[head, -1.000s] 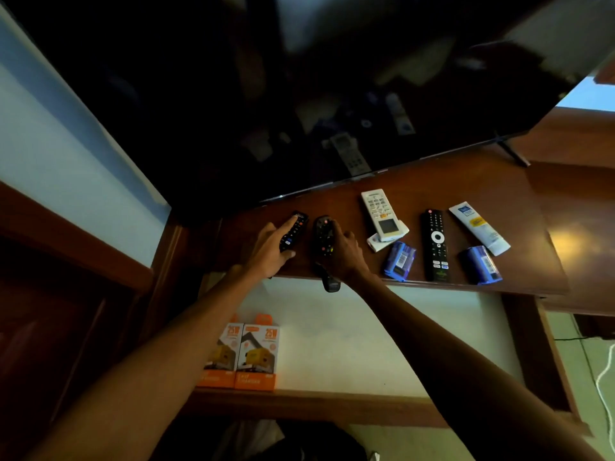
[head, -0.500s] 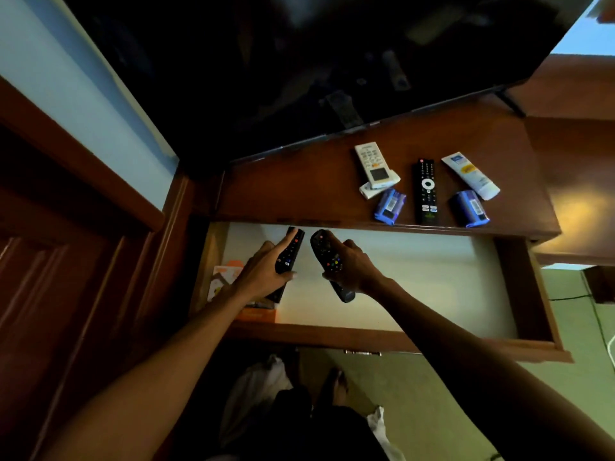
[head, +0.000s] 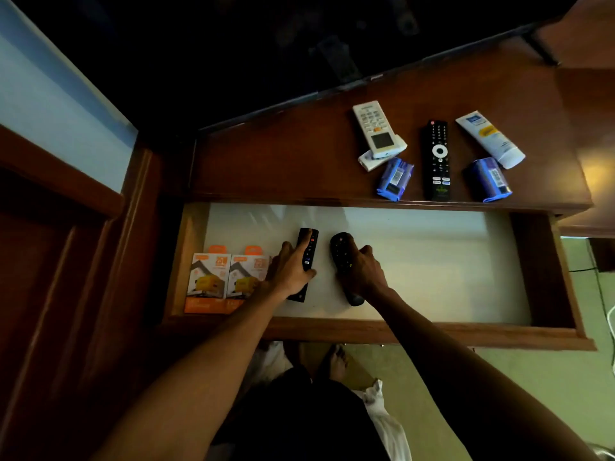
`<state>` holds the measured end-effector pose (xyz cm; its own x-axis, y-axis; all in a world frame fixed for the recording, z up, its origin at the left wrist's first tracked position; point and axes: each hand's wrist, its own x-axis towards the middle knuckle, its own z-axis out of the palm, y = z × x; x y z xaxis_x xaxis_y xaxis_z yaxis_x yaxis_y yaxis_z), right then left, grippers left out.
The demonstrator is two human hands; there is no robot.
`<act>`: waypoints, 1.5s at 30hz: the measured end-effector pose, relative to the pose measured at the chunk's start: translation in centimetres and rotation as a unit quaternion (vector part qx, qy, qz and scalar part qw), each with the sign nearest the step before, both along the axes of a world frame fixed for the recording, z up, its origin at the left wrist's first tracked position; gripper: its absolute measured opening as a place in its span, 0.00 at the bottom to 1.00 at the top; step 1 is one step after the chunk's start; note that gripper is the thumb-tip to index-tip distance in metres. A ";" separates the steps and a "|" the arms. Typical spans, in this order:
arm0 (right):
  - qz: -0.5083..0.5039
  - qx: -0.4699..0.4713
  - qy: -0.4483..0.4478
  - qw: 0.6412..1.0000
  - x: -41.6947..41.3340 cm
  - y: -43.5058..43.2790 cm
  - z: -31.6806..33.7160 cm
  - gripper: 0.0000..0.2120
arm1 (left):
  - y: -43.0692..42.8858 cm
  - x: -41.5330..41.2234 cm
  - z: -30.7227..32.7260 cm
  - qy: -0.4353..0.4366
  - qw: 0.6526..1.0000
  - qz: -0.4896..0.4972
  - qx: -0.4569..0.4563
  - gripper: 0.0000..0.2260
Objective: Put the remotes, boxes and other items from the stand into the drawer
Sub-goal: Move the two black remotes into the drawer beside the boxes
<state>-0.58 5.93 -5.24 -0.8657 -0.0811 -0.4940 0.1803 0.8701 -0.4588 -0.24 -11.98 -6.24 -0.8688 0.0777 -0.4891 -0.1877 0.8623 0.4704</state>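
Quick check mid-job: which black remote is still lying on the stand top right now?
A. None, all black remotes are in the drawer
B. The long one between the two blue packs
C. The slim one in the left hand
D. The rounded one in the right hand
B: the long black remote lies on the stand between the two blue packs; the others are in hand, down in the drawer.
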 end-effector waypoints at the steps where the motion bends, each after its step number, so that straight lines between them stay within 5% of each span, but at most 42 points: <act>1: 0.003 0.001 -0.001 1.000 0.0 0.1 -0.4 0.38 | 0.1 0.0 -0.5 -0.004 1.000 -0.002 -0.014 0.41; 12: 0.015 -0.054 -0.031 0.998 -0.5 0.2 -1.6 0.41 | -0.3 -3.2 0.7 0.032 0.987 -0.092 -0.126 0.37; 19: 0.037 -0.094 -0.056 0.993 -0.9 0.0 -2.6 0.51 | -2.6 -6.5 -0.3 0.001 0.940 -0.313 -0.135 0.47; 45: 0.144 -0.042 -0.039 0.988 0.7 -4.1 -2.1 0.53 | -7.3 -4.9 0.4 0.007 0.980 -0.184 -0.075 0.34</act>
<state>0.10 1.79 -7.37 -0.7597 -0.3624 -0.5398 -0.0321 0.8501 -0.5256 -5.18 -19.30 -5.88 -0.8017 0.3155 -0.5076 0.1547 0.9299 0.3337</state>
